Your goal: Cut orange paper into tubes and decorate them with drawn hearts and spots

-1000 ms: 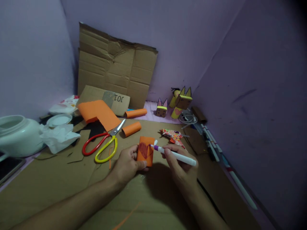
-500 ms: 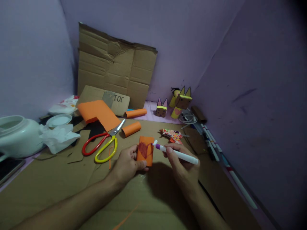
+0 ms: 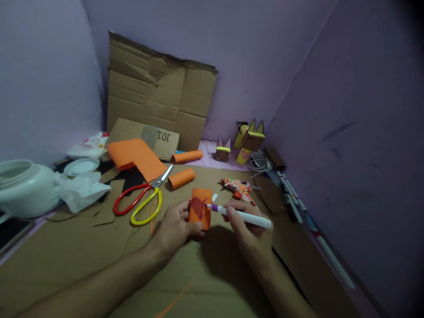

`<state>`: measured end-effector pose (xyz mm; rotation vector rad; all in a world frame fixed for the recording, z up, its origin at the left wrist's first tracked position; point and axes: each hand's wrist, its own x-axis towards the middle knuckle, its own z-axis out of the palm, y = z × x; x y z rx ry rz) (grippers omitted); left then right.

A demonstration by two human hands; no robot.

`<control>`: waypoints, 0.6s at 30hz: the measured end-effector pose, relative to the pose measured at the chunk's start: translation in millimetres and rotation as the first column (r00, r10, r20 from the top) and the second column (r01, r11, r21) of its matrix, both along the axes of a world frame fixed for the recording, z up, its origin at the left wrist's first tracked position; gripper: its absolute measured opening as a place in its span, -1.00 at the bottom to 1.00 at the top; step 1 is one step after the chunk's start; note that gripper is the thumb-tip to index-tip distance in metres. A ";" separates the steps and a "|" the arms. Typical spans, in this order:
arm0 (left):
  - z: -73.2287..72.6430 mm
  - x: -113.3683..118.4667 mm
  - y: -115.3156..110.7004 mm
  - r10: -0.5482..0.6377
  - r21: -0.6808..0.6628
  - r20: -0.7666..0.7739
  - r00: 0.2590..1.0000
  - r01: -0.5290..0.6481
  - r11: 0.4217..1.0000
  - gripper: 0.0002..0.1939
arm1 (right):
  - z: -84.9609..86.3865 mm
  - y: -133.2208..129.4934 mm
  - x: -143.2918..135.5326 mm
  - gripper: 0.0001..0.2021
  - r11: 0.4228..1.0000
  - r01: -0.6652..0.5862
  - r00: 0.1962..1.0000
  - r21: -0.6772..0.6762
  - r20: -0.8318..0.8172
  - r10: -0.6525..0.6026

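My left hand (image 3: 177, 226) grips a small orange paper piece (image 3: 206, 217) by its left and bottom edges. A dark red filled shape and some thin lines show on its face. A white marker with a purple collar (image 3: 250, 218) is in the fingers of my right hand (image 3: 256, 238), its tip at the drawing, right of the filled shape. Scissors with one red and one yellow handle (image 3: 156, 191) lie partly open to the left. Two orange paper rolls (image 3: 181, 178) lie just behind the held piece.
Orange paper (image 3: 141, 154), a white pot (image 3: 29, 190) and crumpled tissue (image 3: 81, 191) are at the left. Cardboard (image 3: 159, 92) leans on the wall. Paper figures (image 3: 223, 153), a coiled cable (image 3: 260, 163), a patterned piece (image 3: 237, 186) and markers (image 3: 334, 260) are at the right.
My right hand has moved slightly left, bringing the marker tip from the paper's right edge onto its face. The left hand has stayed in place.
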<state>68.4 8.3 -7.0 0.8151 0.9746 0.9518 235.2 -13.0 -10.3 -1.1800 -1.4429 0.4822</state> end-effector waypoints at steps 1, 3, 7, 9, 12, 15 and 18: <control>-0.6 -0.1 0.2 0.000 -0.001 0.005 1.000 0.000 1.000 -0.51 | 0.3 -0.1 0.0 -0.85 1.000 -0.004 1.000 0.003 -0.013 0.004; -1.4 -0.3 0.6 -0.005 -0.015 0.013 1.000 0.005 1.000 -0.50 | 0.7 0.0 -0.1 -0.84 1.000 0.014 0.998 0.006 -0.055 -0.013; -0.1 -1.3 0.6 -0.001 -0.043 0.020 1.000 0.002 0.999 -0.52 | 0.5 1.6 0.5 -0.83 0.995 0.095 0.988 0.011 -0.121 -0.093; 2.0 -1.6 0.0 0.003 -0.055 0.025 1.000 -0.002 0.998 -0.54 | 0.2 2.2 1.1 -0.82 0.994 0.110 0.987 0.006 -0.122 -0.109; 4.8 -1.6 -1.0 0.005 -0.066 0.035 0.999 -0.003 0.998 -0.57 | -0.3 2.4 1.4 -0.82 0.997 0.081 0.990 0.002 -0.118 -0.080; 5.3 -1.2 -1.5 -0.002 -0.056 0.033 0.999 0.004 0.998 -0.55 | -0.7 2.2 1.0 -0.84 0.998 0.054 0.991 0.007 -0.123 -0.053; 3.5 -1.0 -1.1 -0.008 -0.043 0.029 1.000 0.010 0.999 -0.53 | -1.3 1.8 0.7 -0.87 0.999 0.038 0.991 0.011 -0.125 -0.036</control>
